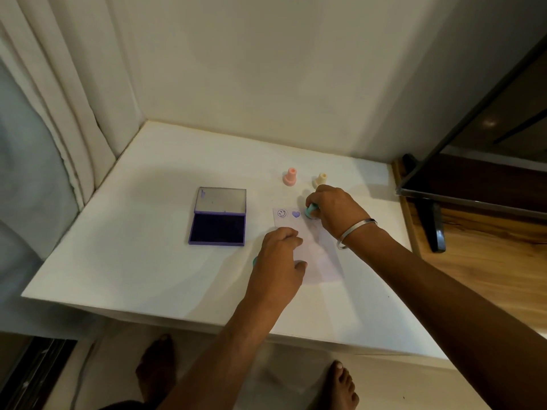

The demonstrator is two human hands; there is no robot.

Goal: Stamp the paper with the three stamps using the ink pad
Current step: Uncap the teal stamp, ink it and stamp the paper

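Your right hand (333, 210) is closed around the teal stamp (311, 210), fingers wrapped over its handle. The stamp's long axis leans slightly, handle up under your palm and its face pointing down at the top edge of the paper (313, 247); whether the face touches the sheet is hidden by your fingers. Just beside that grip, away from your wrist, sit two purple prints in a row along the same edge: a heart (295, 214) nearest the stamp, then a smiley face (282, 213).

Your left hand (279, 258) rests with curled fingers on the near side edge of the paper, pinning it flat; a sliver of something teal (254, 261) shows at its outer edge, and you cannot tell what it is.

Beyond your right hand, the cream stamp (321, 180) stands upright just past your knuckles, the pink stamp (290, 177) upright beside it. The ink pad (218, 229) lies open, well apart from the stamping grip, past the prints, lid raised.
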